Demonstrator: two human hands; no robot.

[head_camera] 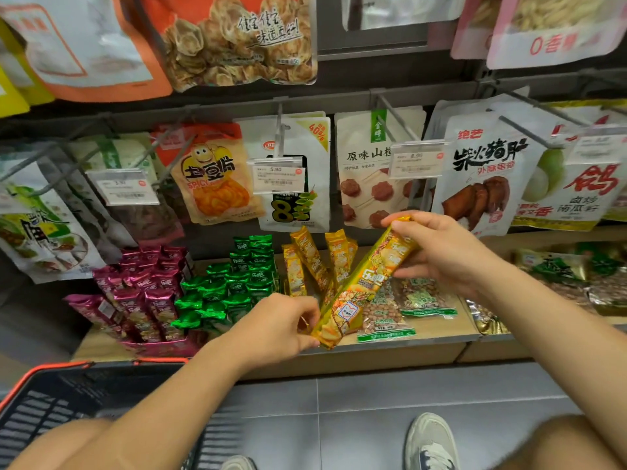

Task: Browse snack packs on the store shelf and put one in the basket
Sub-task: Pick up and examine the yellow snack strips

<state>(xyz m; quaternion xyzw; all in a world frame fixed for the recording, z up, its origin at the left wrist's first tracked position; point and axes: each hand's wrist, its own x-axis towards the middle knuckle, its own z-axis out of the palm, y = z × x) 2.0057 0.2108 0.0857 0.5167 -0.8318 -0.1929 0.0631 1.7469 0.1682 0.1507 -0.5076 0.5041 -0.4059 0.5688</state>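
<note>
A long yellow snack pack (366,283) is held slantwise above the front of the wooden shelf (390,357), its lower end to the near left and its upper end to the far right. The left hand (281,329) pinches the lower end with curled fingers. The right hand (444,252) grips the upper end, thumb on top and fingers curled beneath. The pack is clear of the shelf and well apart from the basket (51,371), a black one with an orange rim at the near left corner.

On the shelf under the hands, from left to right, stand magenta packs (142,293), green packs (230,286) and more yellow packs (315,259) of the same long shape. Clear peanut bags (407,300) lie flat just behind the held pack. Farther back, hanging snack bags (217,174) fill pegs fitted with price tags (278,174). A pale shoe (431,442) stands on the grey tiled floor (339,401) at the near right.
</note>
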